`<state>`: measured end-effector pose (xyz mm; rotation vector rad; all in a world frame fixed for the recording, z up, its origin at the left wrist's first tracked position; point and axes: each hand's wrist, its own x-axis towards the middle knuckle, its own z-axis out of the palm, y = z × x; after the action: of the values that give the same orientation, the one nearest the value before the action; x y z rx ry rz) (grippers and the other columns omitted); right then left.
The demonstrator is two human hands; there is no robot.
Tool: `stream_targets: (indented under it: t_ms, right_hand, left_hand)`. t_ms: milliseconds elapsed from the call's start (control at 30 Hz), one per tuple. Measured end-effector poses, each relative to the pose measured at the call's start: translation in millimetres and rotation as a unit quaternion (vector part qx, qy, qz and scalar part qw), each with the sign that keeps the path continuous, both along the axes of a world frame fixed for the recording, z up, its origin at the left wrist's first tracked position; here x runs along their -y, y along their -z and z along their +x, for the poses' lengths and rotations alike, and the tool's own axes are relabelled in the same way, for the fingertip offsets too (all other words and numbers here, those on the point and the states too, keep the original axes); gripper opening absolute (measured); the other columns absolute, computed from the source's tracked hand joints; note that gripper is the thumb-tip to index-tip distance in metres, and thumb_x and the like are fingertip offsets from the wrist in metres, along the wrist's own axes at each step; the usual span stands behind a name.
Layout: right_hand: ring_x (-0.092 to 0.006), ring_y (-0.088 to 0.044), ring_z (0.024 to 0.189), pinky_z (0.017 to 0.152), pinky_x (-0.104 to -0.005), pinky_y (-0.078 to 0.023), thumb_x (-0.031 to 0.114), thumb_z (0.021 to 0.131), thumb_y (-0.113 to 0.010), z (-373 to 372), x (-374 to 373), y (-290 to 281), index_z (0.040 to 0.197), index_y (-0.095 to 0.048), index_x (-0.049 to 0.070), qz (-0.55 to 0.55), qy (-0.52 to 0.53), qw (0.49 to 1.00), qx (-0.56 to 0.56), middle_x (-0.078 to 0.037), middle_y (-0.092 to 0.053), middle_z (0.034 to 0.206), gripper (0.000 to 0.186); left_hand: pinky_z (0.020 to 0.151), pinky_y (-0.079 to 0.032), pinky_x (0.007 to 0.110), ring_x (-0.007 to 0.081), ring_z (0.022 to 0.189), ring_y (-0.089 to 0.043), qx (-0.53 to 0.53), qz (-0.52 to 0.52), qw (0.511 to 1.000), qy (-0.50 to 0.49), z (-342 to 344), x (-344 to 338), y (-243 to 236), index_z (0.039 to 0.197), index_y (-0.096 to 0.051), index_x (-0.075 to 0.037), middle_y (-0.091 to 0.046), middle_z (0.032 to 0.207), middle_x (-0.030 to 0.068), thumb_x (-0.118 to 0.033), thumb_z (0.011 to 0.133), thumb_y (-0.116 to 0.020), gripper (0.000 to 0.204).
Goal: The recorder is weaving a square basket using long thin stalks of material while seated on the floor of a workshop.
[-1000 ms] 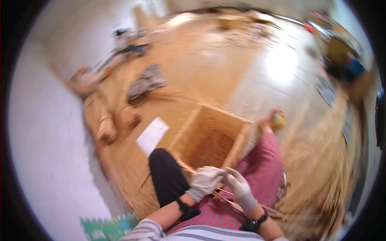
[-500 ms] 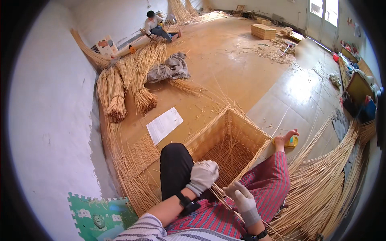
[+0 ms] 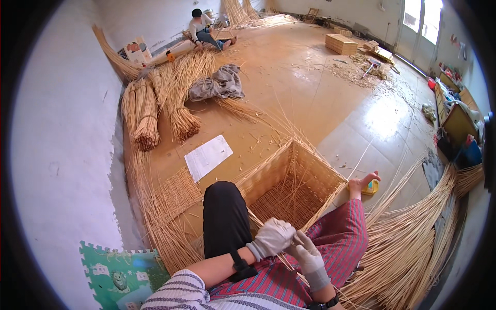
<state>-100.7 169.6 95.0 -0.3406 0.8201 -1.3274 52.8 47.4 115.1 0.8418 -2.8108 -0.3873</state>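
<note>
An open box-shaped wicker basket [image 3: 320, 182] with a woven rim sits in front of my knees. At its near corner my left hand [image 3: 275, 237], in a pale work glove, is closed in a fist on thin wicker rods [image 3: 285, 261]. My right hand [image 3: 307, 257], gloved too, is pressed up against the left, its fingers pinched on the rods at the rim. Loose rod ends trail down over my lap between the hands. The exact grip of the fingertips is hidden by the gloves. Inside the basket, several long rods lean across the darker woven bottom.
Loose rods [image 3: 408, 243] spread over the floor at my right. On the left lie a flat woven panel [image 3: 174, 191], a paper sheet [image 3: 208, 157] and tied rod bundles [image 3: 145, 121]. A yellow tape measure [image 3: 371, 187] is beside my foot. A person [image 3: 202, 30] sits far back.
My left hand has moved right and slightly down, meeting the right hand at the basket's near corner. The view has shifted slightly.
</note>
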Motion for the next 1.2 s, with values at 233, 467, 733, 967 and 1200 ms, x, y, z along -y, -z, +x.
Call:
stream_targets:
  t_ms: [233,467,733,967,1200]
  right_hand:
    - [-0.0237,-0.058,0.127,0.109,-0.0377,-0.045,0.009,0.104,-0.048,9,16,-8,0.148,-0.042,-0.006,-0.104,-0.010,0.981,-0.161,-0.015,-0.049,0.149,0.047]
    - [-0.0148,-0.062,0.113,0.101,-0.0302,-0.049,0.024,0.106,-0.054,-3,8,2,0.134,-0.058,-0.004,0.050,-0.015,0.971,-0.235,-0.008,-0.067,0.123,0.040]
    - [-0.0127,-0.059,0.119,0.105,-0.0287,-0.046,0.033,0.104,-0.058,-1,15,7,0.140,-0.056,0.000,0.039,0.027,0.995,-0.083,-0.004,-0.064,0.130,0.048]
    - [-0.0135,-0.054,0.125,0.105,-0.0310,-0.045,0.042,0.108,-0.045,11,19,13,0.155,-0.042,0.014,-0.147,0.028,0.966,-0.209,-0.003,-0.061,0.135,0.054]
    - [-0.0189,-0.053,0.124,0.106,-0.0364,-0.043,0.031,0.108,-0.045,20,32,48,0.148,-0.044,0.007,-0.148,0.102,0.978,0.105,-0.007,-0.057,0.137,0.046]
  left_hand:
    - [0.075,-0.049,0.043,0.0288,0.082,-0.065,-0.077,0.010,0.994,-0.080,6,18,-14,0.093,-0.067,-0.014,-0.065,0.081,0.0074,-0.029,0.088,-0.066,0.016]
    - [0.079,-0.049,0.042,0.0280,0.088,-0.067,-0.156,0.017,0.986,0.049,-2,2,-12,0.116,-0.069,-0.008,-0.070,0.090,0.0091,-0.020,0.086,-0.070,0.033]
    - [0.077,-0.047,0.041,0.0279,0.081,-0.066,-0.148,-0.053,0.986,0.056,-18,2,-11,0.109,-0.072,-0.011,-0.068,0.084,0.0070,-0.020,0.084,-0.072,0.026]
    - [0.078,-0.050,0.043,0.0315,0.082,-0.065,-0.142,0.085,0.970,-0.177,-21,16,-4,0.093,-0.068,-0.006,-0.069,0.085,0.0122,-0.014,0.085,-0.068,0.011]
    - [0.082,-0.051,0.037,0.0264,0.090,-0.064,-0.208,0.063,0.972,0.092,-27,-6,-9,0.114,-0.069,0.000,-0.068,0.097,0.0144,-0.003,0.091,-0.062,0.024]
